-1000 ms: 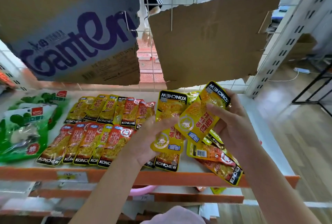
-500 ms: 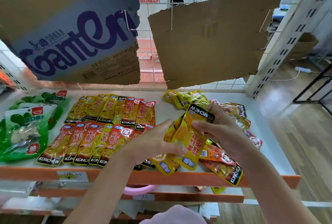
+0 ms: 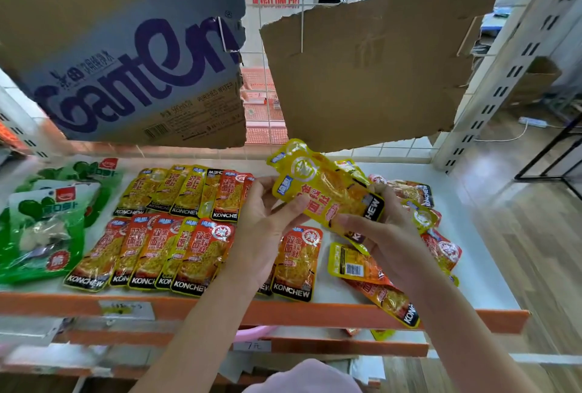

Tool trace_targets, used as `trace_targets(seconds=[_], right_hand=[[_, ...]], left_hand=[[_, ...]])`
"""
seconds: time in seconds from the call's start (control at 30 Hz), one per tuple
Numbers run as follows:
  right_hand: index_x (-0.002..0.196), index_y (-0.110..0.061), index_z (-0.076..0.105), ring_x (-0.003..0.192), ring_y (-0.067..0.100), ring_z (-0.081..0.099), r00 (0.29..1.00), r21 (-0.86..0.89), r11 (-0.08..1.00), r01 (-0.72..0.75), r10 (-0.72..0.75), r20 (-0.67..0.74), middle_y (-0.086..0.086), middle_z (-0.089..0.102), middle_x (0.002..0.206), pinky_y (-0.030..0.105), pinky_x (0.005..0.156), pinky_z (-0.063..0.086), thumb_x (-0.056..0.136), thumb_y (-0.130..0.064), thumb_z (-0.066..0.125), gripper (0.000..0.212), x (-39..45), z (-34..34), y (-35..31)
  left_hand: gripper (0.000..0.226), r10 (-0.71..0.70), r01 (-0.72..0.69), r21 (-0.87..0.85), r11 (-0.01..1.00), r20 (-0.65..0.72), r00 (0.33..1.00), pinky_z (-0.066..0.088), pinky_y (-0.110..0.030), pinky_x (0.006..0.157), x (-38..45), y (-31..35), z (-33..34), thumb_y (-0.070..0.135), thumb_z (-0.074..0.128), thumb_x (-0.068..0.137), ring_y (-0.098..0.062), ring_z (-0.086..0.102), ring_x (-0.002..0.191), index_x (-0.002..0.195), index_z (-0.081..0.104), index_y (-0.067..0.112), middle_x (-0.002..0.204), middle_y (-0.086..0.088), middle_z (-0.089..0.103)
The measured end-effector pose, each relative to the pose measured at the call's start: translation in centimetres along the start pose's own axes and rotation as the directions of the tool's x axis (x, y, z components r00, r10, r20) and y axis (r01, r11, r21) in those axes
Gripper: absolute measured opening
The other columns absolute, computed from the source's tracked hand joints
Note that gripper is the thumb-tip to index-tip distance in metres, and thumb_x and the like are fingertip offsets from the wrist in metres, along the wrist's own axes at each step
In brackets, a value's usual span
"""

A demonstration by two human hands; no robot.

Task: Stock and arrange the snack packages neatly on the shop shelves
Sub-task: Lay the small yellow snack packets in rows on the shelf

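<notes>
1. A person stocking a shop shelf [image 3: 283,310] holds a small stack of yellow snack packets [image 3: 324,191] in the air above the white shelf board, between the tidy rows on the left and a loose pile on the right
2. The left hand [image 3: 267,222] grips the stack's near edge, thumb on top and fingers curled beneath; the right hand [image 3: 378,235] pinches the black-banded end, its fingers closed round the packets
3. The packets look light, thin and soft, with glossy film that would likely slide packet on packet; a grip on the flat sealed ends, not the filled middle, seems the safer hold, and squaring the stack with both hands should stop it fanning out
4. Two arranged rows of orange-and-yellow packets [image 3: 151,247] lie flat and overlapping on the shelf, each bottom band reading "KONCHEW"; large red Chinese characters run down their fronts
5. The loose pile [image 3: 419,235] lies unsorted at the right, one packet turned back-up with a barcode showing, another overhanging the orange front rail
6. Green pouches [image 3: 47,219] sit at the far left, their red logo too small to read
7. A cardboard carton [image 3: 126,61] overhead reads "Ganten" and "PURIFIED WATER"; a price tag [image 3: 252,345] on the lower rail reads "7元"
</notes>
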State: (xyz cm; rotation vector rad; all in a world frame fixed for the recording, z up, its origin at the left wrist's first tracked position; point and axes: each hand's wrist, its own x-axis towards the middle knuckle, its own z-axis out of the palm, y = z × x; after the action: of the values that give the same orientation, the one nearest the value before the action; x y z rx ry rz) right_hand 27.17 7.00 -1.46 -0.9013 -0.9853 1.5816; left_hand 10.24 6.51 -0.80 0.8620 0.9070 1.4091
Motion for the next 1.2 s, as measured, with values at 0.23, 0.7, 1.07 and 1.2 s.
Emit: trace_targets(seconds=[0.23,0.7,1.07,1.2], right_hand=[[0.101,-0.021,0.067,0.086,0.017,0.065,0.975,0.032,0.998,-0.056,0.047,0.216,0.001,0.067,0.094,0.029,0.074,0.054,0.077,-0.032,0.068,0.027,-0.2,-0.5,-0.4],[0.097,-0.020,0.068,0.080,0.018,0.068,0.995,-0.268,0.963,-0.028,0.052,0.085,0.002,0.072,0.091,0.031,0.064,0.057,0.079,-0.026,0.063,0.019,0.6,-0.9,1.1],[0.094,-0.006,0.056,0.069,0.022,0.061,0.966,-0.625,0.736,-0.258,0.193,-0.171,0.010,0.059,0.081,0.036,0.062,0.054,0.087,-0.008,0.060,0.008,5.3,-1.7,4.6],[0.094,-0.009,0.057,0.076,0.023,0.064,0.975,-0.693,0.688,-0.218,0.123,-0.185,0.011,0.063,0.088,0.040,0.065,0.056,0.087,-0.014,0.062,0.011,7.3,-1.6,4.7]], left_hand=[[0.025,0.008,-0.010,0.094,0.996,0.026,1.000,0.053,-0.020,0.064,0.1,0.4,-0.9,0.002,0.063,0.076,-0.011,0.064,0.075,0.097,0.058,0.016,0.081,0.004,0.069],[0.018,0.005,0.037,0.453,0.891,-0.091,0.996,0.049,-0.018,0.076,1.4,0.1,-3.8,0.017,0.053,0.094,0.001,0.057,0.102,0.105,0.053,0.032,0.115,0.001,0.058],[0.058,0.006,0.045,0.925,0.377,-0.051,0.999,0.031,-0.024,0.088,8.4,-4.1,-6.3,0.011,0.069,0.081,-0.021,0.042,0.123,0.132,0.043,0.020,0.136,-0.004,0.043],[0.049,0.117,-0.005,1.000,0.021,0.003,0.993,0.034,-0.032,0.097,8.5,-5.8,-7.5,0.024,0.067,0.082,-0.025,0.037,0.120,0.128,0.048,0.019,0.127,-0.007,0.036]])
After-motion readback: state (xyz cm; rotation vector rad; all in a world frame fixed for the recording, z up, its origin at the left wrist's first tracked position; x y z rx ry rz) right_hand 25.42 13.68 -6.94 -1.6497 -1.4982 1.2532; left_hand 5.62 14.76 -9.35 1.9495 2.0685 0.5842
